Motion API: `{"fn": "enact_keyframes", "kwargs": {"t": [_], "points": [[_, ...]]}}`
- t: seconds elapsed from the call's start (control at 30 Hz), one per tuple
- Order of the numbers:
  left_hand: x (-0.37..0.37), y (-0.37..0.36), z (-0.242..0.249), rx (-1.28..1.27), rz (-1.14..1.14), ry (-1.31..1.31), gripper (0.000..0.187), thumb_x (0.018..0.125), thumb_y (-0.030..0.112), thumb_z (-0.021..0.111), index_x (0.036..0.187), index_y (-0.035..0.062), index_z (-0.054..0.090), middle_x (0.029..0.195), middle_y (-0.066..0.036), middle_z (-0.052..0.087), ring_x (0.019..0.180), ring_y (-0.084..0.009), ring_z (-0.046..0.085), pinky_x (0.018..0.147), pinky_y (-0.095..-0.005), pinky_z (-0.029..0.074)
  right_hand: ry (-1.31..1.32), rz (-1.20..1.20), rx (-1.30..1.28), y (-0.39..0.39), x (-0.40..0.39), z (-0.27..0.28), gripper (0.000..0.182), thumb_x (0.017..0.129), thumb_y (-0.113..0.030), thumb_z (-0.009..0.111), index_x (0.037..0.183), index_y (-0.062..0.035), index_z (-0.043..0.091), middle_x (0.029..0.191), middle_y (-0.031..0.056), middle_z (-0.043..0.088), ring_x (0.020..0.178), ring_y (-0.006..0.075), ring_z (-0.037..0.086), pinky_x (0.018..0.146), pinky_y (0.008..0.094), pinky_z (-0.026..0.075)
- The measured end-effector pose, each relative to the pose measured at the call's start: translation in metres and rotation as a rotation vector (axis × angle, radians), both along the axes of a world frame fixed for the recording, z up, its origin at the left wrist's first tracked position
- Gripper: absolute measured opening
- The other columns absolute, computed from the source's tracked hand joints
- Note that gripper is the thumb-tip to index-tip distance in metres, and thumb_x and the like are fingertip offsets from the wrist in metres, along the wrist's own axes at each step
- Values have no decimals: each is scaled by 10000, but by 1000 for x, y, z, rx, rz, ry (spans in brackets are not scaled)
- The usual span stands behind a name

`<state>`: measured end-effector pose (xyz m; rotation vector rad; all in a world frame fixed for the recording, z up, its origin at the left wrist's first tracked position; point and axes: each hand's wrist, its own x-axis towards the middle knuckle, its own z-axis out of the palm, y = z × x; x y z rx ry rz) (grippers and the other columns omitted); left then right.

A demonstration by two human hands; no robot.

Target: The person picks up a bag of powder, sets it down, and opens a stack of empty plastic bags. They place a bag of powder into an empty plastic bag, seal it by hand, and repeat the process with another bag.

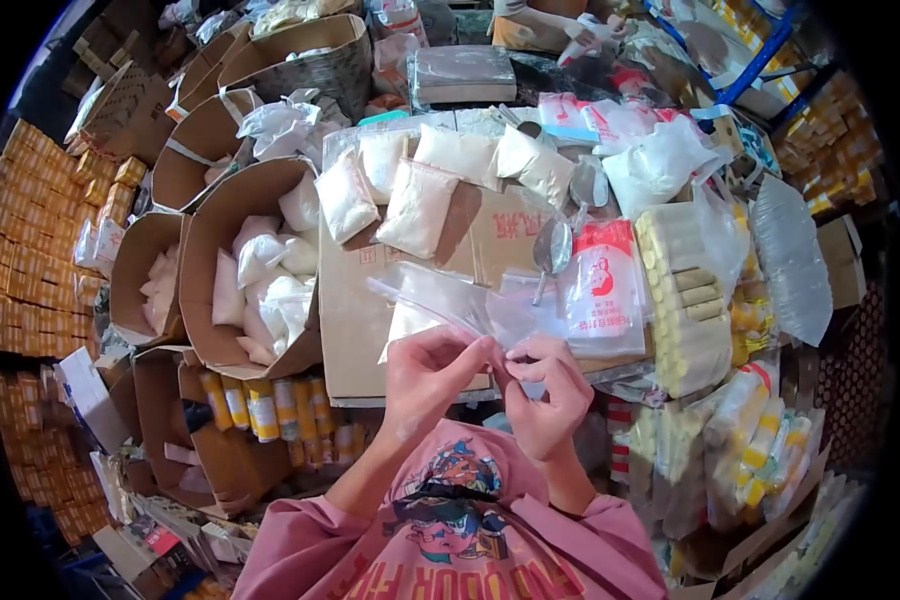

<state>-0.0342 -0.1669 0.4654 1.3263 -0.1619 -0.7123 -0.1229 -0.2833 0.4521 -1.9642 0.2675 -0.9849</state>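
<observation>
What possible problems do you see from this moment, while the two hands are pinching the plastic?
The clear bag pinched by the left hand and right hand might spill its pale contents if its mouth is not closed; I cannot tell whether it is.
The metal scoop has its handle toward the right hand, which might knock it.
The leftmost filled bag lies near the open carton and might slip in.
</observation>
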Motion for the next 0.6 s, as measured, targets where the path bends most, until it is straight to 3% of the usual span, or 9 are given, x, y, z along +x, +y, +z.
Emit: {"fn": "enact_keyframes", "kwargs": {"t": [0.07,0.13,0.17,0.27,0.4,0.6], "points": [[-3,-3,-3,13,51,21,125,902,64,694,934,-56,711,837,-77,722,741,-100,661,686,-224,532,76,61,99,-5,-5,6,193,708,97,745,828,-1,629,881,105,671,761,208,647,689,302,509],[-5,-5,2,86,92,-213,100,880,8,701,950,-63,697,870,-99,723,788,-120,680,719,-242,553,241,161,336,-7,-12,23,182,732,103,730,870,10,656,891,101,681,762,152,634,720,270,504],[-4,-6,4,121,113,-333,101,869,-20,704,958,-67,691,886,-110,724,811,-130,690,736,-251,563,339,222,396,-15,-18,23,185,804,29,723,984,15,684,925,72,691,794,92,624,725,238,499],[-7,-7,25,149,47,-437,119,845,-53,716,960,-57,690,896,-110,725,843,-134,694,755,-251,566,292,66,423,-24,-25,16,212,816,-73,762,1001,12,701,904,74,700,721,99,618,615,228,471],[-17,-12,33,80,4,-450,159,814,-73,731,966,-46,693,888,-89,724,862,-133,694,763,-248,564,235,124,723,-15,-18,46,253,890,-32,689,1133,37,694,1023,71,720,811,77,620,691,210,496],[-12,-18,22,194,-70,-581,168,811,7,742,956,-63,695,825,-119,735,781,-130,711,706,-253,565,297,78,650,-9,-13,35,261,922,-92,681,1143,45,690,890,51,722,783,42,593,677,191,480]]}}
